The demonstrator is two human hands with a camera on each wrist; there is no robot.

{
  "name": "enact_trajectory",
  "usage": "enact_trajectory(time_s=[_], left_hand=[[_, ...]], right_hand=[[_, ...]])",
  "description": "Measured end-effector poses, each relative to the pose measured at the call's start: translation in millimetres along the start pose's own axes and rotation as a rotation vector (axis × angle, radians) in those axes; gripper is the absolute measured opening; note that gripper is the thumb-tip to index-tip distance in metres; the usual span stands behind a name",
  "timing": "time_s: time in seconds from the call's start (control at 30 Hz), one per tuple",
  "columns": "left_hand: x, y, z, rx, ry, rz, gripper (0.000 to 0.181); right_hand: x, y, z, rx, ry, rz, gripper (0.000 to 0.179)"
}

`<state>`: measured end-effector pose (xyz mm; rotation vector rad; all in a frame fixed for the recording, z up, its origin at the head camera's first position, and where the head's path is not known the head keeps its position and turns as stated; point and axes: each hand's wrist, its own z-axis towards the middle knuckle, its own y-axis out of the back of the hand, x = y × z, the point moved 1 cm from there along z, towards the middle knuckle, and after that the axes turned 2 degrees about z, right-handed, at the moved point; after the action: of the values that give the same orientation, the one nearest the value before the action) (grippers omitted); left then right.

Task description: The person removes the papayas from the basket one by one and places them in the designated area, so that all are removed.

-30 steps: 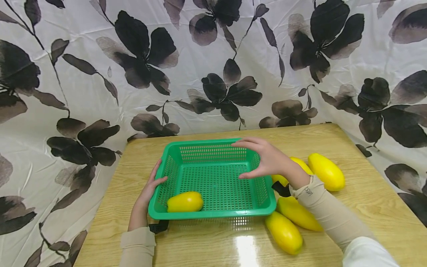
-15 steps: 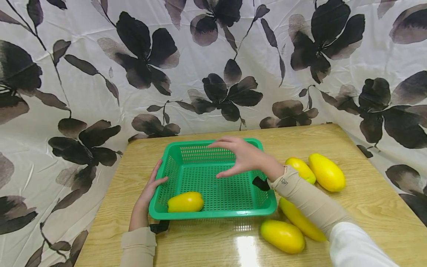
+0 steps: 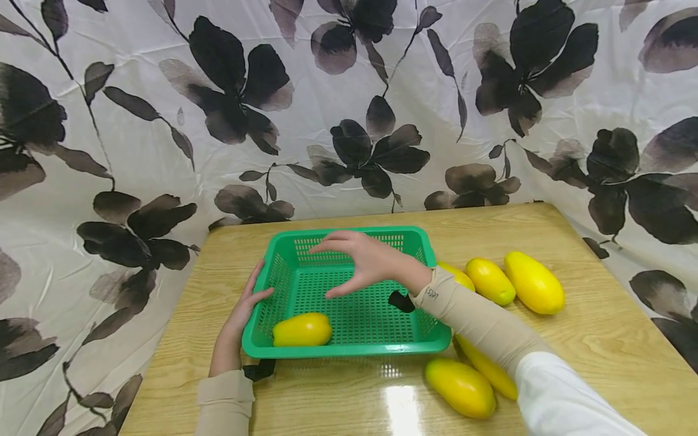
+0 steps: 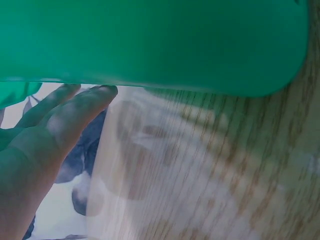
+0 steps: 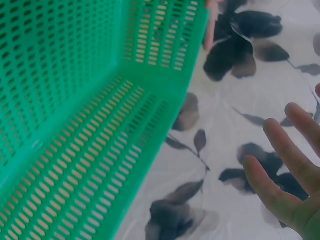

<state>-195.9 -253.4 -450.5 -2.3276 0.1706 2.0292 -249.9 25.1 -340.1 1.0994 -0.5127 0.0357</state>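
Note:
A green plastic basket (image 3: 349,349) with perforated walls stands on the table, one yellow mango (image 3: 302,330) in its near left corner. My left hand (image 3: 242,315) holds the basket's left side, thumb over the rim and fingers along the outside. In the left wrist view, its fingertips (image 4: 107,91) meet the rim's edge. Over the inside of the basket hovers my right hand (image 3: 371,263), thumb and fingers spread apart with nothing between them. The right wrist view shows those fingers (image 5: 267,187) well separated, beside the basket wall.
Right of the basket lie several more mangoes: a front one (image 3: 460,387), one partly under the right forearm (image 3: 493,369), and a group at the back including a large one (image 3: 534,283). Floral cloth (image 3: 338,91) hangs behind the wooden table (image 3: 327,399).
My right hand has moved left, from the basket's right rim to over its middle. The front mango beside the basket has turned to lie more sideways. My left hand and the basket stay put.

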Motion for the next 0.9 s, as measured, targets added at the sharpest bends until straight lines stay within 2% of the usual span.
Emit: enact_trajectory(time_s=[0.57,0.9], left_hand=[[-2.0,0.7,-0.4,0.016,0.008,0.029,0.070],[-2.0,2.5,-1.9,0.034,0.002,0.034,0.069]], right_hand=[[-3.5,-44.5,31.8,0.152,0.047,-0.009,0.066],[-1.8,-75.8,41.1,0.290,0.057,-0.036,0.069]])
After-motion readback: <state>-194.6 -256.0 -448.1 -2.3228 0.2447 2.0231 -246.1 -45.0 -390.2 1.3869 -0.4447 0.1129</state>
